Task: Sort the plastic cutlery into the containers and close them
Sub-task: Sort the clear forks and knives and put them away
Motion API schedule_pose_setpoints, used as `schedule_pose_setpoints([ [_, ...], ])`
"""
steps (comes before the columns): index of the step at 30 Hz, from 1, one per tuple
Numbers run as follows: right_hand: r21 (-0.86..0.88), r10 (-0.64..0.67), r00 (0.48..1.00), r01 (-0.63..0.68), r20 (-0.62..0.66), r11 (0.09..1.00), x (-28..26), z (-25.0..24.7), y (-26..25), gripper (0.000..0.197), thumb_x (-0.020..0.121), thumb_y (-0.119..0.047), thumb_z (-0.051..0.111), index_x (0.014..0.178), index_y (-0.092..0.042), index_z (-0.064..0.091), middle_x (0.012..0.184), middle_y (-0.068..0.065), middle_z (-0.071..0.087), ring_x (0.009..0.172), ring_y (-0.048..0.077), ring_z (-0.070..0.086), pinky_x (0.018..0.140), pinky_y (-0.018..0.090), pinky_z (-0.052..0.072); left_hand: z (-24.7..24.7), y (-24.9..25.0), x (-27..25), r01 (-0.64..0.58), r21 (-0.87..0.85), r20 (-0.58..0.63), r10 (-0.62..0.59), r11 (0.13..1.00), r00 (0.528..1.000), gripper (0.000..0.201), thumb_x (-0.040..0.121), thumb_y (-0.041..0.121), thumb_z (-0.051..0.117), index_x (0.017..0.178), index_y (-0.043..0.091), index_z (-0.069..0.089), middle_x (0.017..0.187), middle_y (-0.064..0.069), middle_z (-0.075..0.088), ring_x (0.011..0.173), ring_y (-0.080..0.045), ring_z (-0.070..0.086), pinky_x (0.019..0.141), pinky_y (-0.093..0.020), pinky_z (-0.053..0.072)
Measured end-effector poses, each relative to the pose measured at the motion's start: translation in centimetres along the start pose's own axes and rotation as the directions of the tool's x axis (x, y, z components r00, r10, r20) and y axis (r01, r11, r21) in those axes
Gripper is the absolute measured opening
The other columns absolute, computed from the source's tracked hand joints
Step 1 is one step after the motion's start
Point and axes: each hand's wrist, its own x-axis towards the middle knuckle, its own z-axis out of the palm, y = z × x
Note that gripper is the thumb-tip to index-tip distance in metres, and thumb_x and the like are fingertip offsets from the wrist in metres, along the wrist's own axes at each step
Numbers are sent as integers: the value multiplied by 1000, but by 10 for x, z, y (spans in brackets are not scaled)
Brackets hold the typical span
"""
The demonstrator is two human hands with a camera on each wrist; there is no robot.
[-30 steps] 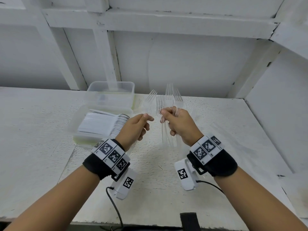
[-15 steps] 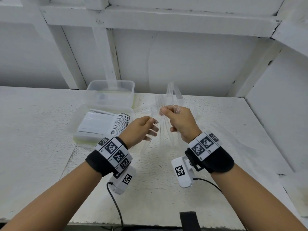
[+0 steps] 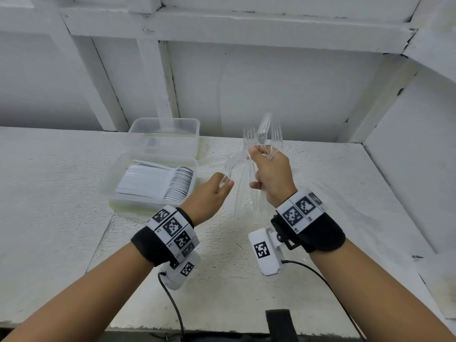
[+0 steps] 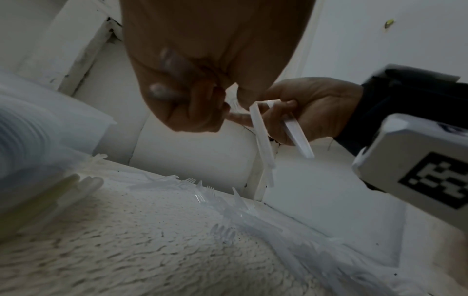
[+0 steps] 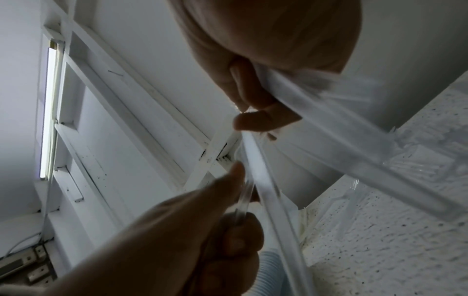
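While both hands hover right of the clear rectangular spoon-filled container (image 3: pixel 153 183), forks get separated.
Left hand (image 3: pixel 209 196) pinches one clear plastic fork (image 3: pixel 233 161); right hand (image 3: pixel 274 174) clenches a clear fork bundle (image 3: pixel 261 137).

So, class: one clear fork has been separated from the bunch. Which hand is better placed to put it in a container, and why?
Left. The left hand pinches a single clear fork and is nearer the containers; the right hand is full, gripping the bunch of forks.

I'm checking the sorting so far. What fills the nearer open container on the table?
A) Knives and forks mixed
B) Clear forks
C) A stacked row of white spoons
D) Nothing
C: the nearer open container holds a neat stacked row of white spoons; the clear forks are in the right hand.
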Motion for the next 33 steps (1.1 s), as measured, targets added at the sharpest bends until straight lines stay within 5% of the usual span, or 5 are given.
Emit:
schedule_pose_setpoints([
  [12, -72, -69, 997, 71, 27, 995, -6, 7, 18, 19, 91, -20, 57, 72, -19, 59, 73, -2, 62, 36, -2, 43, 43, 18, 35, -4, 14, -5, 254, -780, 209, -144, 572, 967, 25, 102, 25, 33, 100, 8, 51, 72, -9, 58, 60, -19, 60, 58, -30, 54],
  [19, -240, -130, 990, 139, 52, 961, -4, 0, 19, 16, 93, -26, 54, 87, -15, 65, 67, -6, 63, 53, -1, 52, 60, 26, 41, -9, 11, -7, 289, -712, 224, -183, 641, 957, 24, 98, 32, 39, 103, 12, 52, 53, 4, 37, 39, -5, 26, 36, -13, 21],
  [21, -257, -158, 986, 166, 55, 952, -3, -3, 17, 15, 94, -24, 52, 104, -16, 62, 68, -6, 62, 60, 0, 55, 58, 23, 43, -9, 9, -7, 284, -697, 208, -193, 658, 959, 30, 98, 38, 38, 101, 12, 53, 56, 4, 33, 40, -4, 26, 36, -15, 22],
  [26, -67, -79, 995, 83, 62, 994, 0, -2, 11, 16, 91, -18, 56, 75, -22, 55, 66, -2, 52, 34, 1, 36, 39, 19, 34, -5, 7, -8, 268, -692, 180, -199, 670, 963, 20, 100, 19, 38, 87, 11, 51, 64, -1, 39, 48, -8, 41, 42, -18, 38],
  [33, 54, -12, 993, 5, 117, 999, 0, 9, 16, 12, 88, -11, 60, 82, -19, 53, 70, -1, 61, 31, 1, 32, 34, 15, 26, -7, 11, -9, 277, -781, 235, -147, 559, 961, 15, 100, 16, 36, 106, 8, 47, 82, -13, 60, 67, -24, 63, 62, -34, 55],
])
